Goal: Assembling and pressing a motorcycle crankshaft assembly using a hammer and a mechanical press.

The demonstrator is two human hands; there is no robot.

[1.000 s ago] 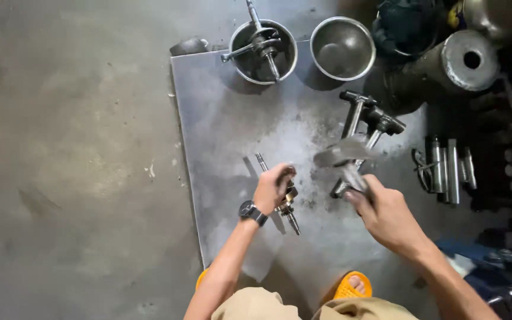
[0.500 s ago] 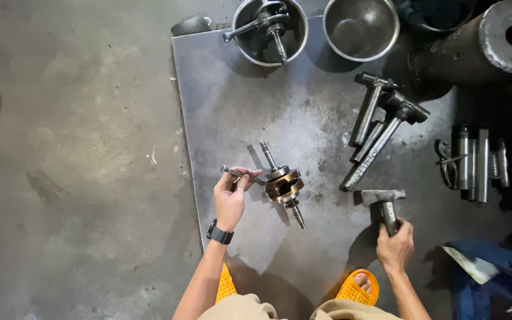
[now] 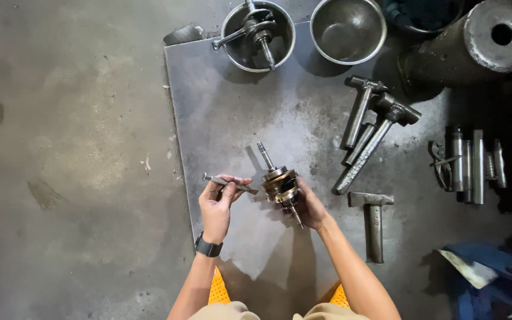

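Hands first: left hand [image 3: 217,204] pinches a thin flat metal strip [image 3: 230,184] between curled fingers; right hand [image 3: 310,206] wraps closed under the crankshaft [image 3: 280,184], tilted above the steel plate surface [image 3: 238,124]. I judge the risk is that greasy crankshaft slipping from a one-handed grip and dropping onto the plate, or the strip sliding out of that light pinch. Half a second ago the right hand gripped the hammer [image 3: 373,219]; now it lies alone on the plate, and the crankshaft is lifted.
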